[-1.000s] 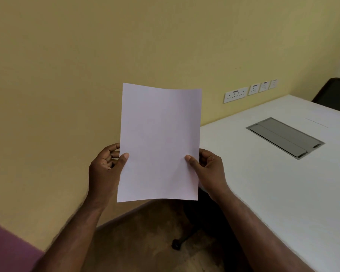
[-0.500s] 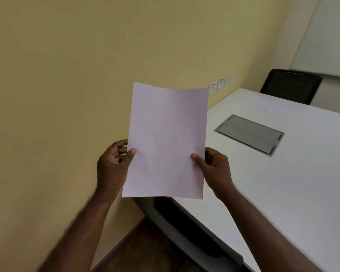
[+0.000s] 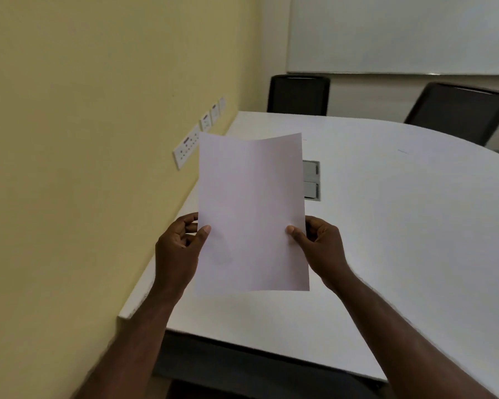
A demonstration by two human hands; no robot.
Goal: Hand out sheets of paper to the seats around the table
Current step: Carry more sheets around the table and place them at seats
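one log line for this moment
step: carry | left hand: grip on paper | right hand: grip on paper | paper: above table, not placed | chairs: two, far side

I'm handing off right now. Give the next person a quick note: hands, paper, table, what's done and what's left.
Left hand: shut on the left edge of the paper, thumb on the front.
Right hand: shut on the right edge, same grip.
The paper is held upright above the near end of the white table, not touching it. Whether it is one sheet or several cannot be told.
Two black chairs stand at the far side.
Done: no sheets visible on the table.
Left: lay paper at each seat.
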